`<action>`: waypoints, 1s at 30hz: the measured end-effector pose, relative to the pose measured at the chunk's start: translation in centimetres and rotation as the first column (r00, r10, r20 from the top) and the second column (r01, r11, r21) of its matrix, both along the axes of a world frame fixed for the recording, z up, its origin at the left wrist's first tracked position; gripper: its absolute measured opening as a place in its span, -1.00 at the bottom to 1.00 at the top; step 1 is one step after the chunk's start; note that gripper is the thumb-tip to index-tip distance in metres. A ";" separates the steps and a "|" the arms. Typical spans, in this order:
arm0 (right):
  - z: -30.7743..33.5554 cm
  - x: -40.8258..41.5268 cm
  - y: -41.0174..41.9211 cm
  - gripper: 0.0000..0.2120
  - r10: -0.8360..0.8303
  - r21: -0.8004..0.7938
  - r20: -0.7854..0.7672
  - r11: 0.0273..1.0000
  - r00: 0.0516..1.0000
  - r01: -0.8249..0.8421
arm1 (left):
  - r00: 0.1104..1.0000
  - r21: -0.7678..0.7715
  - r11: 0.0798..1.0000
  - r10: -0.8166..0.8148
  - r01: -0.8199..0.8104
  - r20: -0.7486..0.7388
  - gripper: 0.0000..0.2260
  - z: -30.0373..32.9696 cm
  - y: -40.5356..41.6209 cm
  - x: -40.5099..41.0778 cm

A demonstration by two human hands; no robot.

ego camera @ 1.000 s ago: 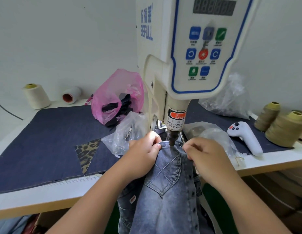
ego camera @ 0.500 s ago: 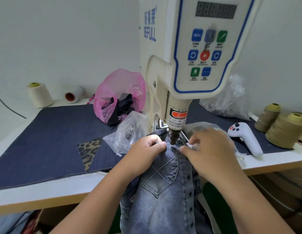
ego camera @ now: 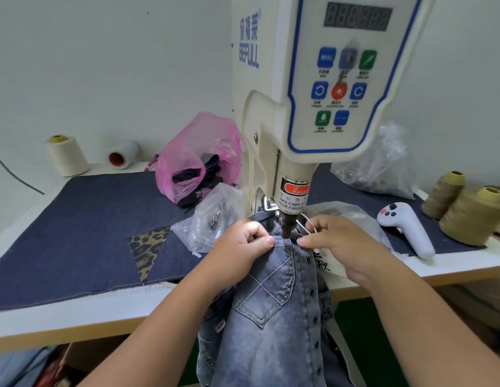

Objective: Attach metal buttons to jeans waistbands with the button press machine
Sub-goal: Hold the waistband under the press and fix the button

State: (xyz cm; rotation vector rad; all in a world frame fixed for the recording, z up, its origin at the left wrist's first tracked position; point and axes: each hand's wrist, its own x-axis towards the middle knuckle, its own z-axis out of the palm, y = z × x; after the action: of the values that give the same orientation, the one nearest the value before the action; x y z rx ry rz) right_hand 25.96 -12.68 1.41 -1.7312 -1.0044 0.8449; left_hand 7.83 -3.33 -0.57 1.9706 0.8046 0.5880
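Observation:
Faded blue jeans [ego camera: 274, 311] hang off the table's front edge, their waistband lying under the button press machine [ego camera: 313, 101]. The machine's punch tip [ego camera: 287, 229] stands just above the waistband. My left hand [ego camera: 243, 250] pinches the waistband left of the punch, thumb on top. My right hand [ego camera: 335, 241] pinches the waistband edge right of the punch. A thin wire finger guard [ego camera: 307, 224] curves between the punch and my right hand. A row of metal buttons [ego camera: 313, 303] runs down the jeans' fly. The die under the fabric is hidden.
A dark denim mat [ego camera: 84, 227] covers the table. A pink bag [ego camera: 198, 163], a clear bag of metal parts [ego camera: 212, 219] and white thread cones [ego camera: 67, 155] lie left. A white handheld controller [ego camera: 405, 227], olive thread cones [ego camera: 472, 216] and another clear bag [ego camera: 380, 166] lie right.
The waistband has slid further under the punch. My right hand moved back down from the punch to pinch the waistband edge; my left hand shifted slightly right with the fabric.

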 end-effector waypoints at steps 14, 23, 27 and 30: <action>0.0 -0.4 -0.6 -0.52 0.182 0.062 -0.577 0.982 0.796 -0.180 | 0.999 -0.052 0.999 0.002 -0.005 -0.052 -0.86 0.0 0.5 -0.1; -1.1 -0.1 0.2 -0.71 0.150 0.009 -0.631 0.983 0.762 -0.185 | 0.998 -0.074 0.996 0.055 -0.056 -0.009 -0.85 -0.2 -0.1 0.1; -1.2 -0.1 0.1 -0.59 0.193 0.025 -0.628 0.973 0.754 -0.229 | 0.996 -0.070 0.994 0.085 -0.084 0.012 -0.84 -0.5 -0.3 0.3; -1.6 -0.2 0.2 -0.64 0.180 0.049 -0.619 0.980 0.764 -0.192 | 0.992 -0.025 0.993 0.116 -0.115 0.052 -0.81 -0.6 -0.6 0.3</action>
State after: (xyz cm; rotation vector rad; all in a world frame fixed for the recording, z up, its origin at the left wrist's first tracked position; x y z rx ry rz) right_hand 25.75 -12.44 -0.23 -1.2225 -0.7105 1.4425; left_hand 8.17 -3.89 -1.18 1.8895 0.8923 0.6943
